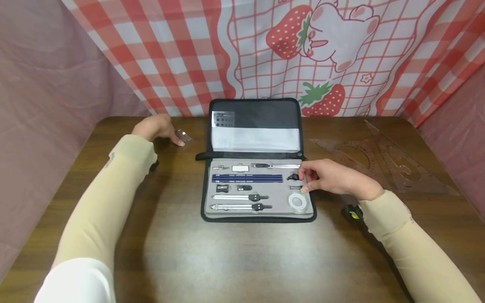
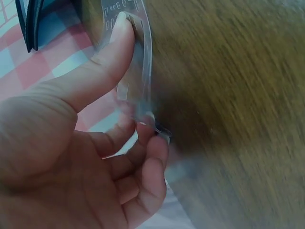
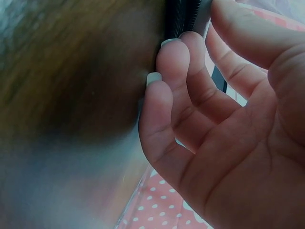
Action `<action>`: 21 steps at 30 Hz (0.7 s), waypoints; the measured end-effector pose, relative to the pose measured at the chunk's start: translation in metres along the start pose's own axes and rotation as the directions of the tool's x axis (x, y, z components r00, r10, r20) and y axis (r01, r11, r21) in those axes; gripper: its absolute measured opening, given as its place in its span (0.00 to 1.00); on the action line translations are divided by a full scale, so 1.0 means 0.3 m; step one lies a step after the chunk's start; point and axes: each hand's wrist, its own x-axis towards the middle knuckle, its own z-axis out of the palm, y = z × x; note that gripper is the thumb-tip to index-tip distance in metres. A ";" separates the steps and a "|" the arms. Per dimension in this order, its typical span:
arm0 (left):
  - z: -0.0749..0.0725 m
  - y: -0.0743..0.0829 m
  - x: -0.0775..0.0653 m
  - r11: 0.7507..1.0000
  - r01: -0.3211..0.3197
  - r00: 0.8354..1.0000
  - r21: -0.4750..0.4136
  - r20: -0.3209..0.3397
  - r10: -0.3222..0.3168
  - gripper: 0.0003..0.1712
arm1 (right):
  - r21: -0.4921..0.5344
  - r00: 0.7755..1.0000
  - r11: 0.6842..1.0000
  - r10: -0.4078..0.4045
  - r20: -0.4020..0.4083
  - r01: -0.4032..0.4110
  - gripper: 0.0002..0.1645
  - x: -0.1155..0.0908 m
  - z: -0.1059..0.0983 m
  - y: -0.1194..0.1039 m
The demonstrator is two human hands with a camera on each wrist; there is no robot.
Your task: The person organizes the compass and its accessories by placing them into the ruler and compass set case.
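Observation:
At the back left, my left hand (image 1: 157, 127) pinches a small clear plastic stencil ruler (image 1: 183, 135) between thumb and fingers. In the left wrist view, the thumb lies along the stencil (image 2: 147, 57), over its row of cut-outs. A black zip case (image 1: 259, 219) lies unfolded mid-table, its grey tray (image 1: 227, 212) holding drawing tools. My right hand (image 1: 333, 176) grips the case's right edge, by the small black part and the white ring. In the right wrist view, curled fingertips (image 3: 172, 59) touch the zipped edge (image 3: 178, 21); the thumb is on the tray side.
In the tray sit blue pencils (image 1: 246, 178), two compasses (image 1: 238, 207), a white eraser (image 1: 240, 168) and a sharpener (image 1: 222, 188). Clear set squares (image 1: 409, 168) lie at the right. A strawberry-patterned curtain (image 1: 265, 75) hangs behind the table.

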 end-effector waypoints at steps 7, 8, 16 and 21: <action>0.017 -0.013 0.008 0.993 -0.115 0.992 -0.031 0.043 0.117 0.41 | -0.002 1.000 1.000 -0.001 -0.002 0.001 0.21 0.000 0.003 0.001; 0.021 -0.017 0.008 0.990 -0.135 0.989 -0.042 0.052 0.137 0.39 | -0.002 1.000 1.000 -0.003 -0.002 0.003 0.21 0.000 0.003 0.002; -0.027 0.001 -0.047 0.927 -0.324 0.920 -0.189 0.164 0.355 0.16 | 0.000 1.000 1.000 -0.008 0.002 0.008 0.21 0.002 0.002 -0.001; -0.085 0.067 -0.071 0.850 -0.461 0.880 -0.257 -0.007 0.475 0.17 | -0.002 1.000 1.000 -0.005 -0.007 0.005 0.21 -0.003 -0.003 0.002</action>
